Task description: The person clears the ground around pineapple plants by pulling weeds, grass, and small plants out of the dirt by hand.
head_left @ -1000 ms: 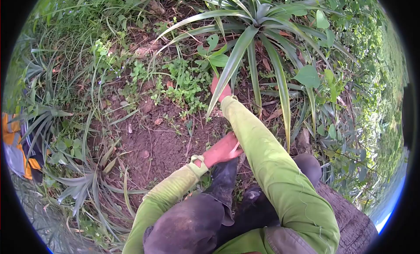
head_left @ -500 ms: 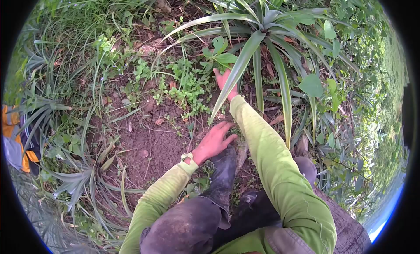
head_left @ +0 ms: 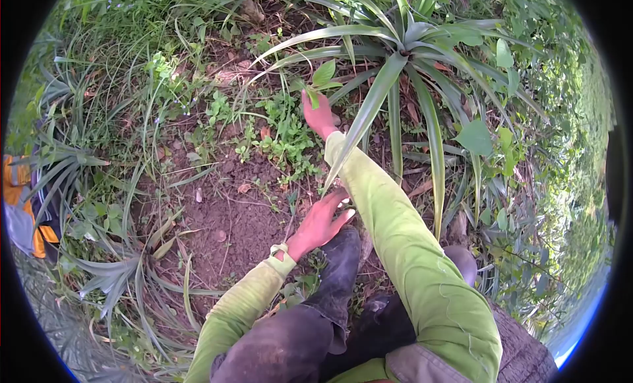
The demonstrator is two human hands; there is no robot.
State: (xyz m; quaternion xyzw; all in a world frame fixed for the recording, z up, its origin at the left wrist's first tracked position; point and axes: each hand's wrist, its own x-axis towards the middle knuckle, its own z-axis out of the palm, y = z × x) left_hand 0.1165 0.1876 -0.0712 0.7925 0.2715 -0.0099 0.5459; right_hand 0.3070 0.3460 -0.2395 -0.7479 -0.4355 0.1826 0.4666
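One hand (head_left: 318, 226) spread, another (head_left: 320, 117) touching leaves (head_left: 324, 74).

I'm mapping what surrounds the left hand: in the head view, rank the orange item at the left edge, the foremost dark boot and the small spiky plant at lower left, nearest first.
1. Foremost dark boot: just below and right of the left hand.
2. Small spiky plant: lower left.
3. Orange item: far left edge.

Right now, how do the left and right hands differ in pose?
The right hand reaches farther out, at a broad-leaved sprig; the left hand is nearer the body, by a boot. The left hand's thumb stands apart from its fingers, while the right hand's fingers are partly hidden by the sprig. Both extend bare from green sleeves.
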